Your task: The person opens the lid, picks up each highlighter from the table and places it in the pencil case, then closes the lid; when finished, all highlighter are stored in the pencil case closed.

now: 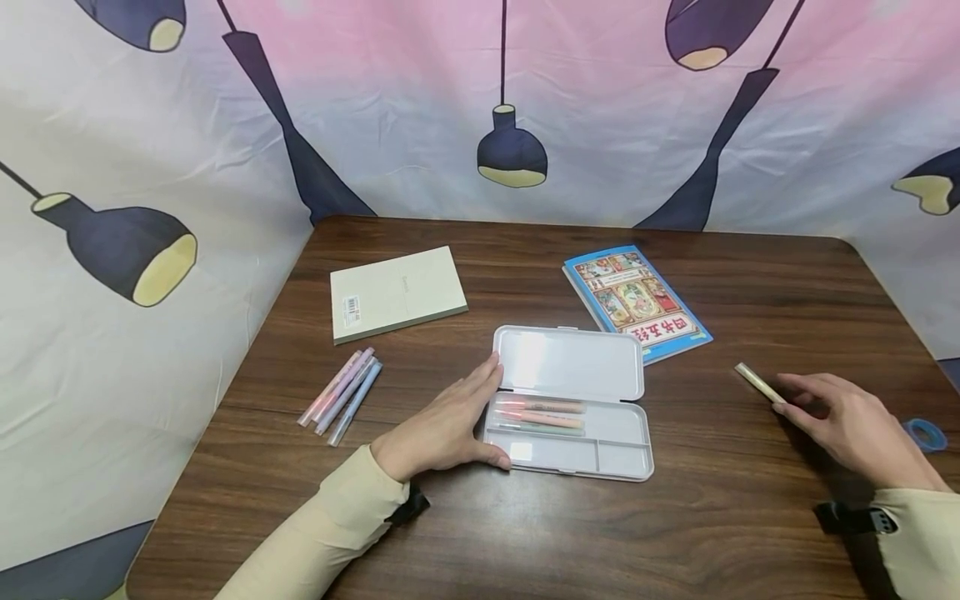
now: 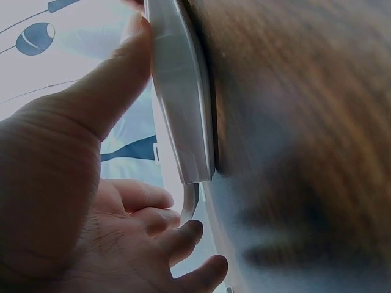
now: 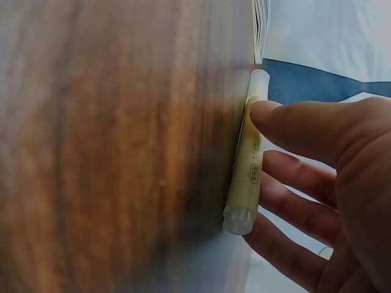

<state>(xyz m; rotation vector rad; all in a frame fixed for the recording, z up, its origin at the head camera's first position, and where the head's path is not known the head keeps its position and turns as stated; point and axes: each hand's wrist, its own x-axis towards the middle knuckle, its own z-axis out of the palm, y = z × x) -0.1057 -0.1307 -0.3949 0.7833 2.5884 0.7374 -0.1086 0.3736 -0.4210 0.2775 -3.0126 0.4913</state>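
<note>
Two hands at work on a dark wood-grain bench [image 1: 697, 542], seen from the head and from each wrist. The right hand [image 1: 847, 421] holds a yellow pen [image 1: 757, 382]; its grip is narrow, the thumb on one side of the barrel and fingers on the other. The pen lies well to the right of a white pencil case [image 1: 555, 454], its far end angled toward the upper left. The left hand [image 1: 446, 425] touches the left end of the case, its grip wide: thumb at the near edge, fingers extended beside the raised lid [image 1: 567, 362]. Three pens [image 1: 551, 418] lie side by side in the far compartment; a divider splits the near row. Left of the case lies a bundle of pastel pens [image 1: 347, 396], with a cream book [image 1: 400, 292] beyond. A blue-bordered book [image 1: 637, 300] lies behind the lid; a blue ring [image 1: 912, 433] sits just beside the right hand.
</note>
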